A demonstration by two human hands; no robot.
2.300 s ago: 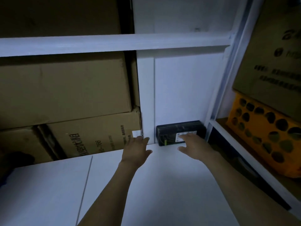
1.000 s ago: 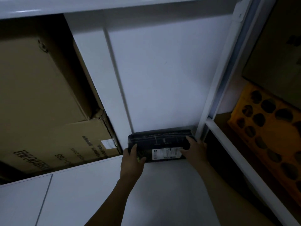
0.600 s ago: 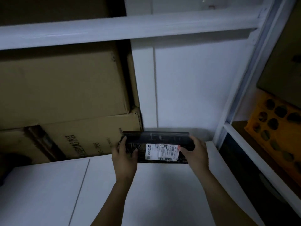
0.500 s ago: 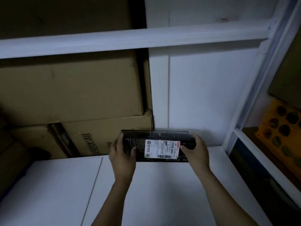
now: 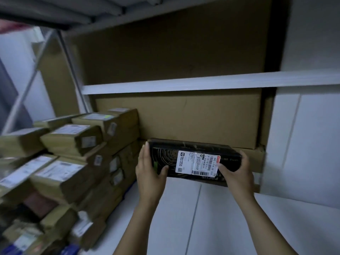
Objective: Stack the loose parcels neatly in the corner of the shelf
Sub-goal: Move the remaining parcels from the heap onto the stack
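Ok, L hand (image 5: 149,173), R hand (image 5: 237,173) grip black parcel (image 5: 195,150); label (image 5: 197,163) txt unreadable; brown stack (image 5: 73,162) blurred, cropped.

This is a storeroom or parcel depot. White metal shelves (image 5: 184,85) carry big plain cartons (image 5: 193,118) that fill the bays. On the left, brown taped parcels (image 5: 73,138) are piled several high, many with a white shipping label (image 5: 58,171). A black box (image 5: 165,157) bears a barcode label (image 5: 198,163). The light is dim.
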